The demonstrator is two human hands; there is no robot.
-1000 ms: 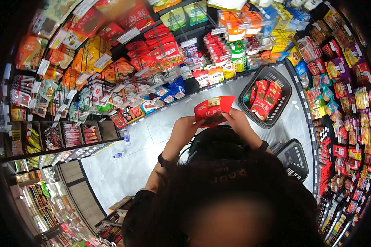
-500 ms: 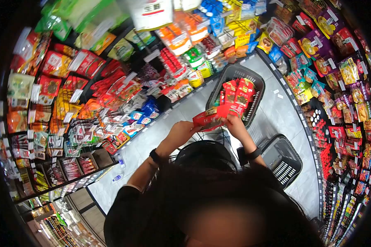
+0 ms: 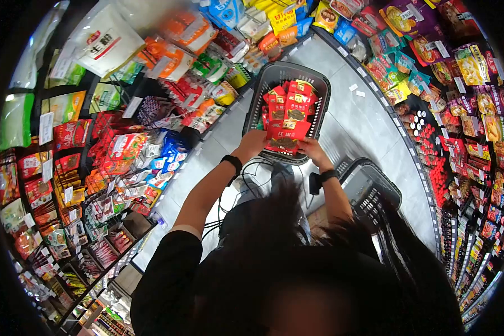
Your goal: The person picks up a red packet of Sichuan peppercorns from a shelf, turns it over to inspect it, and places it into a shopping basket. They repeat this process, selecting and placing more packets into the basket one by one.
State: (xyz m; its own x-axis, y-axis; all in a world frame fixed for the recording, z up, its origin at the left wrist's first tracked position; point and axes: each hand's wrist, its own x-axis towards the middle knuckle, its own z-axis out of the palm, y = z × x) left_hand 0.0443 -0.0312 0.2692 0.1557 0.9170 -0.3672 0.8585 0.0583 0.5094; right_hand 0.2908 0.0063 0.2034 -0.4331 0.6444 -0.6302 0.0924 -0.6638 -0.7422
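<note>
A red packet (image 3: 286,136) is stretched between my two hands, its printed front facing up. My left hand (image 3: 251,144) grips its left edge, and my right hand (image 3: 313,151) pinches the right edge. Both hands are over the near end of a dark grey basket (image 3: 321,80). Several similar red packets (image 3: 298,105) lie inside that basket, just beyond the held one. I wear a black band on each wrist.
A second dark basket (image 3: 382,180) stands on the tiled floor (image 3: 339,120) at my right. Shelves of colourful packets (image 3: 126,147) line the left, and more packed shelves (image 3: 476,140) curve along the right. Small white tags (image 3: 353,87) lie on the floor. Dark cables hang near my legs.
Both hands have moved the red packet forward to the basket's near end. The packet was tilted and now faces up flat. The view has shifted, with the left shelves appearing turned.
</note>
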